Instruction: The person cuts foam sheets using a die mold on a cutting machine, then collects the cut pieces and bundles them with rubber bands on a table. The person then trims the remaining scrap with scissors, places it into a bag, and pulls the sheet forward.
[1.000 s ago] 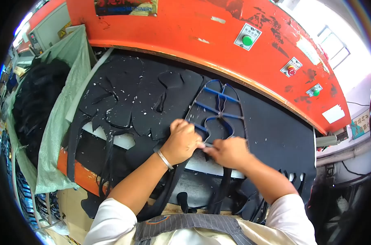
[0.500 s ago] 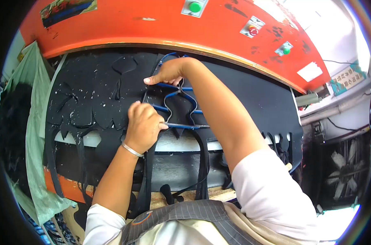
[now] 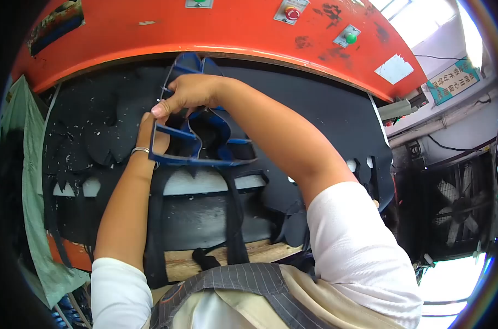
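Observation:
A blue-painted metal cutting die [image 3: 210,162], with wavy inner blades and crossbars, is raised and tilted above the black sheet material [image 3: 298,104]. My right hand [image 3: 191,94] is closed around the upper left of its frame, thumb over the left wall. My left hand [image 3: 160,137], with a silver bangle [image 3: 141,149] at the wrist, reaches up beside and partly behind the same left wall; its fingers are hidden. Left of the die, the sheet bears cut outlines and white specks. Black strips [image 3: 235,219] hang from its cut front edge.
An orange machine beam [image 3: 166,33] spans the back, carrying a red button [image 3: 292,13] and green buttons [image 3: 350,38]. Green sacking [image 3: 35,208] hangs at the left. A fan [image 3: 456,203] stands at the right. A wooden edge [image 3: 260,251] runs along the front.
The cutting die has been lifted and tilted off the sheet, moving left in view with my right hand. My left hand has shifted from its front corner to behind its left wall. The view turned slightly.

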`<state>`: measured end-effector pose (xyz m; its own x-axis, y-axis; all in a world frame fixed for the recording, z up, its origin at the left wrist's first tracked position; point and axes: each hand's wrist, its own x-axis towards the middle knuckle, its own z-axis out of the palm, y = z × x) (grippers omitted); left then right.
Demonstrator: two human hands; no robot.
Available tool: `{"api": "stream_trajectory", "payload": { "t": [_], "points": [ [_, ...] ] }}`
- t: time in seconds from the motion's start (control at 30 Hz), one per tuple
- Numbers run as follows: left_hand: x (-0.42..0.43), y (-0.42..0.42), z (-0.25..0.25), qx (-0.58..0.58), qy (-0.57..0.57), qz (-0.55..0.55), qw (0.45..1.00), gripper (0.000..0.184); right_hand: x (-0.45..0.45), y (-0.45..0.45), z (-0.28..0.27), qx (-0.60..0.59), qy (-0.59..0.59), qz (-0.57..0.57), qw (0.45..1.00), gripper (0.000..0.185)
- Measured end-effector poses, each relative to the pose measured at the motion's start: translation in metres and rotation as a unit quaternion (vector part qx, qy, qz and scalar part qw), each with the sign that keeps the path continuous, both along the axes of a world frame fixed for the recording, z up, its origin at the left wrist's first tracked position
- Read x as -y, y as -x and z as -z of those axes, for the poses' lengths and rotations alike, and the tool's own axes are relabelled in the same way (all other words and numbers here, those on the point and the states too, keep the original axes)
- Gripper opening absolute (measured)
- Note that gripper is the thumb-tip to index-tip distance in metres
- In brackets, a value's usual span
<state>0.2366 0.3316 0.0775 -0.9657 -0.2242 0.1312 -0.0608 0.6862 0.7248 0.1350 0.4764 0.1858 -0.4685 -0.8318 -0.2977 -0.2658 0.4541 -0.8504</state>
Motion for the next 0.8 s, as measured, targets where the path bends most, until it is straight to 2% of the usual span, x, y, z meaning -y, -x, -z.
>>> {"api": "stream_trajectory", "payload": {
  "t": [0.07,0.1,0.13,0.17,0.2,0.23,0.27,0.3,0.33,0.37,0.43,0.47,0.53,0.57,0.6,0.63,0.67,0.7,0.73,0.77,0.8],
  "points": [
    [-0.015,0.004,-0.013,0.027,-0.011,0.005,1.0,0.039,-0.039,-0.027,-0.043,-0.032,0.056,0.002,0.998,0.063],
    [-0.013,0.005,-0.005,-0.016,0.09,0.0,0.996,0.04,-0.063,-0.041,-0.064,-0.035,0.133,0.018,0.99,0.06],
    [-0.009,0.008,0.008,-0.059,0.19,-0.003,0.98,0.042,-0.087,-0.051,-0.08,-0.11,0.214,0.043,0.97,0.057],
    [-0.004,0.013,0.016,-0.105,0.288,-0.006,0.952,0.045,-0.115,-0.064,-0.099,-0.111,0.272,0.082,0.952,0.051],
    [0.01,0.02,0.032,-0.111,0.307,0.013,0.945,0.049,-0.144,-0.075,-0.118,-0.09,0.306,0.134,0.938,0.037],
    [0.019,0.024,0.043,-0.114,0.326,0.034,0.938,0.053,-0.174,-0.076,-0.131,-0.201,0.28,0.196,0.918,0.025],
    [0.012,0.025,0.036,-0.075,0.343,0.016,0.936,0.056,-0.206,-0.061,-0.131,-0.094,0.367,0.29,0.879,0.02],
    [0.006,0.023,0.023,-0.036,0.36,-0.003,0.932,0.059,-0.239,-0.056,-0.135,-0.036,0.477,0.301,0.825,0.02],
    [0.006,0.02,0.01,-0.012,0.357,0.027,0.934,0.059,-0.273,-0.055,-0.139,0.023,0.579,0.306,0.755,0.022],
    [0.006,0.02,-0.006,0.047,0.294,0.008,0.955,0.055,-0.311,-0.055,-0.139,0.066,0.62,0.301,0.721,0.02],
    [0.012,0.021,-0.024,-0.006,0.291,-0.011,0.957,0.046,-0.376,-0.043,-0.12,0.101,0.651,0.416,0.627,0.028],
    [-0.019,0.014,-0.041,-0.011,0.291,-0.004,0.956,0.046,-0.407,-0.031,-0.103,0.129,0.657,0.457,0.585,0.031],
    [-0.109,-0.018,-0.077,-0.229,0.29,-0.012,0.929,0.041,-0.457,-0.003,-0.06,0.178,0.672,0.527,0.489,0.034],
    [-0.14,-0.025,-0.075,-0.255,0.318,0.039,0.912,0.043,-0.478,0.017,-0.035,0.196,0.676,0.551,0.448,0.034],
    [-0.173,-0.038,-0.066,-0.228,0.418,0.023,0.879,0.051,-0.489,0.032,-0.015,0.21,0.664,0.591,0.408,0.033],
    [-0.193,-0.044,-0.05,-0.162,0.468,0.036,0.868,0.061,-0.497,0.05,0.008,0.21,0.65,0.63,0.369,0.031],
    [-0.204,-0.045,-0.027,0.017,0.49,0.039,0.871,0.061,-0.501,0.063,0.03,0.198,0.641,0.654,0.349,0.028],
    [-0.201,-0.047,-0.007,0.07,0.407,0.005,0.911,0.06,-0.502,0.075,0.052,0.181,0.606,0.692,0.347,0.022],
    [-0.193,-0.041,-0.013,0.117,0.393,0.032,0.911,0.059,-0.52,0.107,0.093,0.2,0.625,0.69,0.307,0.018],
    [-0.194,-0.041,-0.028,0.169,0.372,0.051,0.911,0.061,-0.547,0.139,0.133,0.261,0.601,0.691,0.304,0.018],
    [-0.195,-0.041,-0.054,0.234,0.37,0.079,0.896,0.065,-0.54,0.134,0.128,0.276,0.556,0.74,0.26,0.029]
  ]
}}
